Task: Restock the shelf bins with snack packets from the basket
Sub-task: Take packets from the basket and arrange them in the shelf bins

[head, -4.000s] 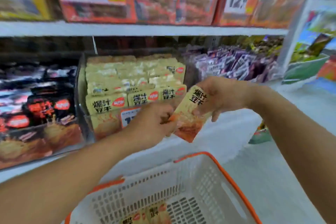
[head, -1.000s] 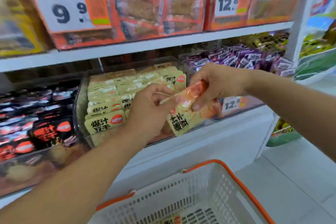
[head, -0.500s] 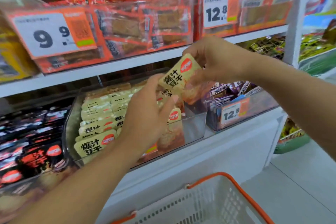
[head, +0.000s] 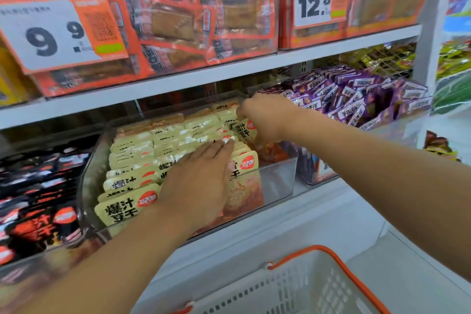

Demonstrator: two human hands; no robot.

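Head view, both hands inside the clear bin (head: 277,181) on the lower shelf (head: 318,211). Left hand (head: 198,181) lies flat, fingers straight and together, palm down on the rows of yellow snack packets (head: 132,155), fingertips reaching the middle rows. Right hand (head: 265,120) is at the back right of the same bin, fingers curled around the top of one yellow packet (head: 242,130), which stands tilted with its black lettering and red logo facing the camera; its lower end sits down among the rearmost packets of the right-hand row. The right-hand row is only partly filled: bare clear wall shows in front at the bin's right corner. Neighbouring bins: black packets (head: 38,199) to the left, purple packets (head: 356,99) to the right. Upper shelf carries orange packets (head: 193,20) in clear bins, with price tags reading 9.9 (head: 53,35) and 12.8 (head: 314,0). White basket (head: 305,288) with orange rim sits at the bottom edge of the view, below the shelf; its contents are out of frame, so I cannot tell what it holds.
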